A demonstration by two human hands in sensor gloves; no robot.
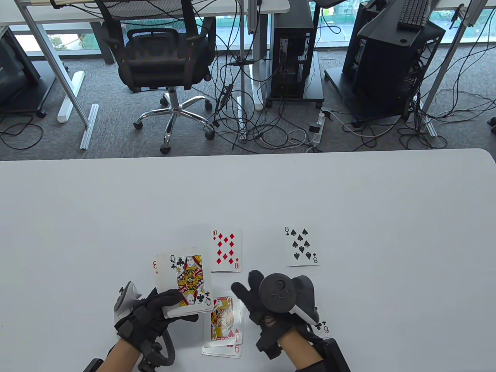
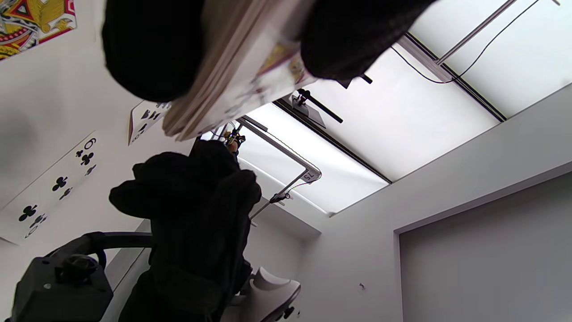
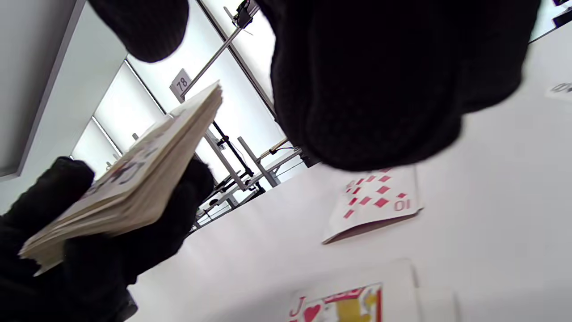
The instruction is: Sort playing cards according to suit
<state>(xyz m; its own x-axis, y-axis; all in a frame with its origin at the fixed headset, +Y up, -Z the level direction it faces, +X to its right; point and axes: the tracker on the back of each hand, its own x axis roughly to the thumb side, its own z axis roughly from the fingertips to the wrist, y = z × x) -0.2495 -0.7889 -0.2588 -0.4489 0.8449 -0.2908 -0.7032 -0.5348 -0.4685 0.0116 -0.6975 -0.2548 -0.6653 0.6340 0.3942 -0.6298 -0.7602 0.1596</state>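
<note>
In the left hand [image 1: 149, 314], fingers curled around it, sits the deck [image 1: 186, 285]; the right hand [image 1: 263, 306] hovers alongside, fingers relaxed, holding nothing

Two black knit sensor gloves down at the bottom of the table view. Left hand [image 1: 149, 314], lower left: black strapping across the back, a white-and-grey tracker peeking at its outer edge, a dark ring-shaped part below the wrist. Right hand [image 1: 271, 306], lower centre: round dark-grey tracker puck on top, white trim along its lower edge, black wrist mount beneath.
</note>
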